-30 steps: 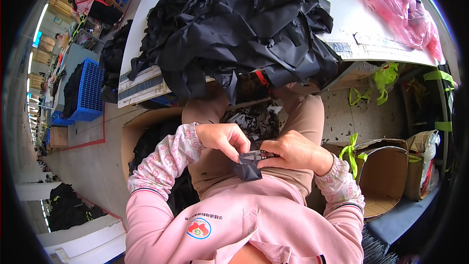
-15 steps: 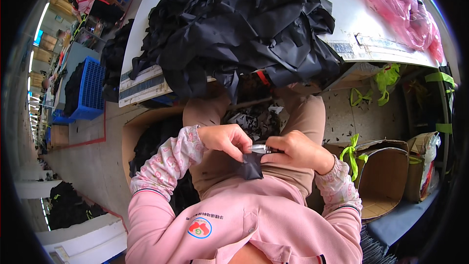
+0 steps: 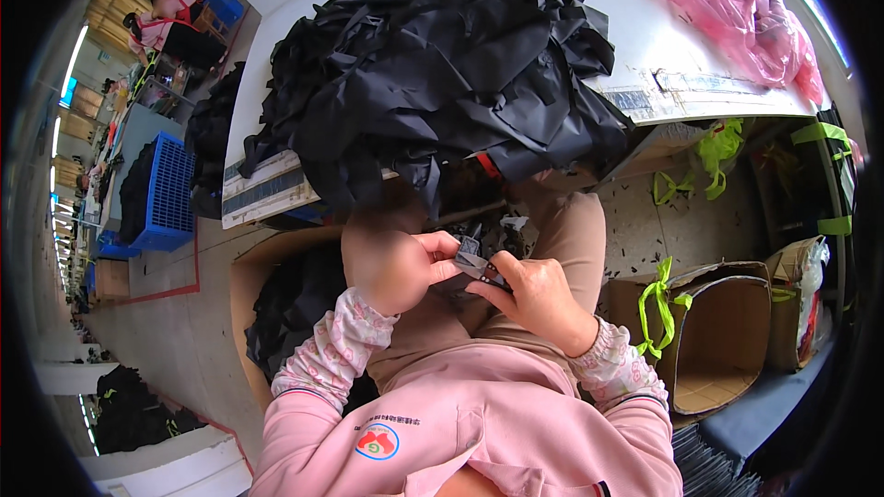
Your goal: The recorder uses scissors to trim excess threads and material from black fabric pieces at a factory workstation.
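My left hand [image 3: 402, 269], partly blurred, is closed with thumb and forefinger pinching the edge of a small black fabric piece [image 3: 469, 246] above my lap. My right hand [image 3: 543, 297] is closed around small metal thread snips [image 3: 475, 264], most of their body hidden in its fingers. The blades lie against the fabric piece between both hands; whether they are apart cannot be made out. Just beyond my knees, a large heap of black fabric pieces [image 3: 442, 83] covers much of the white table [image 3: 249, 152] and hangs over its front edge.
An open cardboard box [image 3: 249, 285] with black fabric stands left of my legs. Another cardboard box [image 3: 723, 340] with a green tie is on the right. Pink plastic [image 3: 727, 9] lies on the table's far right. A blue crate [image 3: 166, 193] and people are farther left.
Both hands have moved away from my body, toward the table. The fabric piece, hanging below the hands before, now points up between them. The snips have tilted.
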Available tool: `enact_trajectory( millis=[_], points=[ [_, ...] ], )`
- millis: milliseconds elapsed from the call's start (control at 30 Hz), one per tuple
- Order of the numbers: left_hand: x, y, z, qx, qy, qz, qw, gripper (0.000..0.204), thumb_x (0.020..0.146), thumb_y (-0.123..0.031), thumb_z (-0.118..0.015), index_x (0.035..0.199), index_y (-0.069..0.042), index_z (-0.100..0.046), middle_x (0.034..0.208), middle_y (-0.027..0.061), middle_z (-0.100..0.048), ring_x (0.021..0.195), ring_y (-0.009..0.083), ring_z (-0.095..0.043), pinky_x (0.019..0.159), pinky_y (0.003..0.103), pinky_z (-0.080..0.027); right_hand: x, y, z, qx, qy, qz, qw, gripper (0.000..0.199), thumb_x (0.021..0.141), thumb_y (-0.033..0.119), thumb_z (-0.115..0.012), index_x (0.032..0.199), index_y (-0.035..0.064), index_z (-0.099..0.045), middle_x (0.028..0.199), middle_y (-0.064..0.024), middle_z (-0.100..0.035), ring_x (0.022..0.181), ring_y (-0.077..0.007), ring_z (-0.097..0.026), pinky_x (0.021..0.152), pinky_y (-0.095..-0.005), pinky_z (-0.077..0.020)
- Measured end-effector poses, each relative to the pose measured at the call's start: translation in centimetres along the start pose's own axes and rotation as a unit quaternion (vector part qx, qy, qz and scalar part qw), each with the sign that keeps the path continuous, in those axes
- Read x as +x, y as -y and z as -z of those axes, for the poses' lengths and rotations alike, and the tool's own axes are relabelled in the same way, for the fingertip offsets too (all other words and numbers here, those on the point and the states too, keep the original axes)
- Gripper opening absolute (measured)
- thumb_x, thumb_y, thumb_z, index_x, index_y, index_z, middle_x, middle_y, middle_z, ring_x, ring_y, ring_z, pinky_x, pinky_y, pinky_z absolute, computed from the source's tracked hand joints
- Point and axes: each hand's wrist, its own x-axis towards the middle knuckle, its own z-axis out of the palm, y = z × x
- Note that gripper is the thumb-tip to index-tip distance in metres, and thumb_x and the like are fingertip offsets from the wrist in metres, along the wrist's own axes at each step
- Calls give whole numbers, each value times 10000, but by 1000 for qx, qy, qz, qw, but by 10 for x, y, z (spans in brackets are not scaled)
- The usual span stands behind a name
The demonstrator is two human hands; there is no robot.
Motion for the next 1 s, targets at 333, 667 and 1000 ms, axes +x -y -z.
enact_trajectory(
  millis=[333,667,1000],
  points=[
    [-2,-3,0,51,0,-16,999,119,845,48,-616,950,23,-666,944,25,-582,887,104,-551,828,242,-436,4,-1,9,138,48,-82,986,355,780,280,-765,797,-3,-552,563,-155,-535,479,-329,-528,464,-375,-417],
    [-3,0,-4,61,-6,-42,997,104,843,60,-625,945,50,-642,957,23,-582,872,82,-548,774,218,-453,3,0,4,35,28,-38,998,327,808,282,-730,772,23,-535,559,-161,-538,516,-365,-551,464,-405,-432],
    [-24,-12,32,268,-95,-128,950,82,798,35,-654,874,49,-627,910,56,-599,801,114,-568,701,229,-457,0,-10,10,79,21,-90,993,335,833,261,-708,794,2,-498,638,-194,-561,592,-413,-538,510,-421,-422]
  ],
)
